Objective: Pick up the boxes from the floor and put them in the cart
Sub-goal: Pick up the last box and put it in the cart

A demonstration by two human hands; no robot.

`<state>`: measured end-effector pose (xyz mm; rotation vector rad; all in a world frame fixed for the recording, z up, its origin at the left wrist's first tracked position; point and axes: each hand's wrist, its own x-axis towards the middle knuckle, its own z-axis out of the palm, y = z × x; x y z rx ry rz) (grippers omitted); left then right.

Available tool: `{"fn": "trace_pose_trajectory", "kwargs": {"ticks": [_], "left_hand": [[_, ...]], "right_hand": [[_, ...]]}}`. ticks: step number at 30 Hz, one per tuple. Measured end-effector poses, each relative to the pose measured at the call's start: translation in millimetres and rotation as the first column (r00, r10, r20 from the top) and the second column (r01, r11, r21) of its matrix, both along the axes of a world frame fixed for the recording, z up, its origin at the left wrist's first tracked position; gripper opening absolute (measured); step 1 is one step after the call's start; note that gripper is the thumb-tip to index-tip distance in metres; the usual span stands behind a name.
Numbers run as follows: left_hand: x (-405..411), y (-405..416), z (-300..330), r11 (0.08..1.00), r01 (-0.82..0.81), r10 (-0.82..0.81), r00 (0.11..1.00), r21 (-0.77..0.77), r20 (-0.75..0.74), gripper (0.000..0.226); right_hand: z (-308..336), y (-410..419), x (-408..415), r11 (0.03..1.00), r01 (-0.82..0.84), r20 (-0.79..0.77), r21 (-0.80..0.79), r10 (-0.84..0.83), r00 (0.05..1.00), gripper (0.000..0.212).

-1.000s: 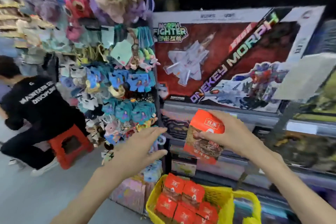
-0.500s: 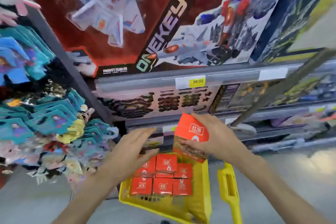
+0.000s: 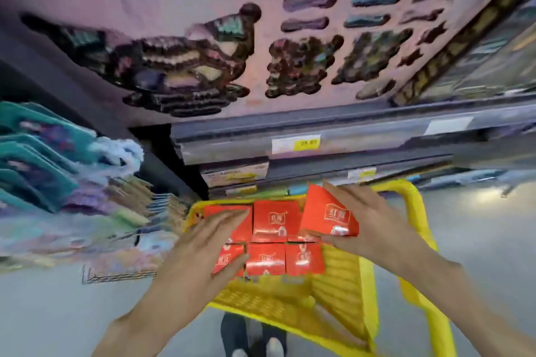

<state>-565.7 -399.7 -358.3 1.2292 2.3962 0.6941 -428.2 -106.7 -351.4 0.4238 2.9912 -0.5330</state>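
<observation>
Pinching the tilted red box point(image 3: 329, 216) in my right hand point(image 3: 374, 223) at the yellow cart's point(image 3: 417, 211) two o'clock corner, I angle it toward the free slot while my flat, empty left hand point(image 3: 203, 246) steadies the packed boxes point(image 3: 275, 238) at nine o'clock.

You have bare room in the cart point(image 3: 342, 278) along its right wall and near edge; red boxes point(image 3: 275, 223) pack its far-left part. Above them, your left hand point(image 3: 203, 243) and the right hand point(image 3: 374, 226) with its tilted box point(image 3: 327, 211) crowd the opening. The shelf point(image 3: 319, 139) closes off the cart's far edge.
</observation>
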Motion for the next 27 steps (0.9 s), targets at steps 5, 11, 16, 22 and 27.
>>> {"fn": "trace_pose_trajectory", "kwargs": {"ticks": [5, 11, 16, 22, 27], "left_hand": [[3, -3, -27, 1.000, -0.024, 0.024, 0.999, -0.009, 0.042, 0.060], [-3, -2, -45, 0.999, -0.032, 0.033, 0.996, -0.018, 0.087, 0.060], [-12, 3, -66, 0.998, -0.028, 0.032, 0.995, -0.050, 0.092, 0.059], [-17, 10, -87, 0.995, -0.006, 0.014, 0.997, -0.100, 0.077, 0.061], [-18, 7, -102, 0.990, 0.009, -0.001, 0.998, -0.138, 0.056, 0.060]], "right_hand": [[-37, 11, 0, 0.994, -0.110, 0.016, 0.031, 0.109, 0.994, 0.094], [-63, 24, -13, 0.975, -0.217, 0.094, 0.041, 0.212, 0.973, 0.092], [-92, 33, -14, 0.985, -0.171, 0.151, -0.023, 0.173, 0.973, 0.096], [-130, 27, -6, 0.988, -0.144, 0.189, -0.048, 0.150, 0.970, 0.097], [-160, 22, -5, 0.991, -0.130, 0.215, -0.031, 0.134, 0.967, 0.094]]}}
